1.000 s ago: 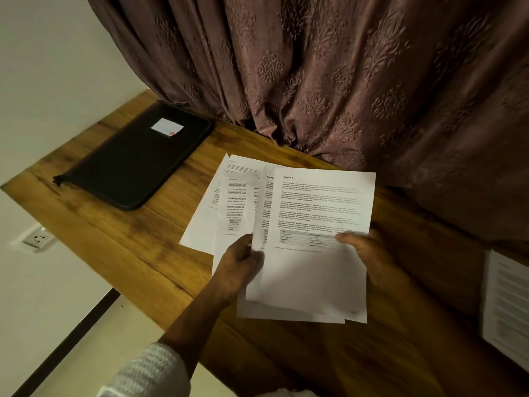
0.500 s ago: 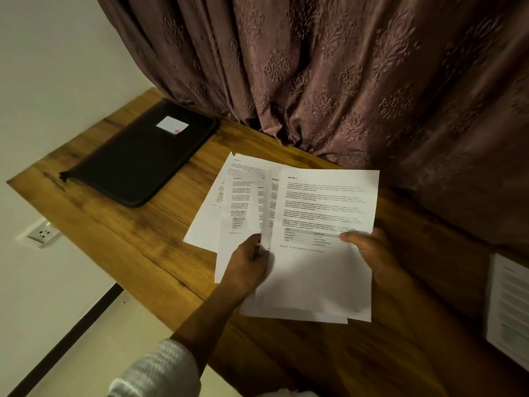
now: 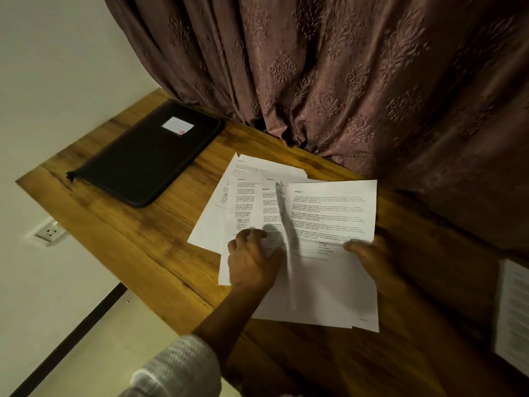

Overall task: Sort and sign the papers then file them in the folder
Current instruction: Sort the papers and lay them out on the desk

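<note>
Left hand (image 3: 252, 262) had shifted onto the spread papers (image 3: 249, 196), grip unclear; right hand (image 3: 369, 253) still pinched the top sheet (image 3: 329, 219). Wooden table (image 3: 128, 239), curtain (image 3: 343, 81) behind.

The top sheet (image 3: 332, 219) carried a bold heading that read "Section", followed by a digit that looked like 1. The other papers (image 3: 249, 196) fanned on the table (image 3: 128, 239) bore headings that also began "Section". Their digits and all the body print were too blurred to read. The white label (image 3: 177, 126) on the folder (image 3: 143, 164) showed no legible words.
</note>
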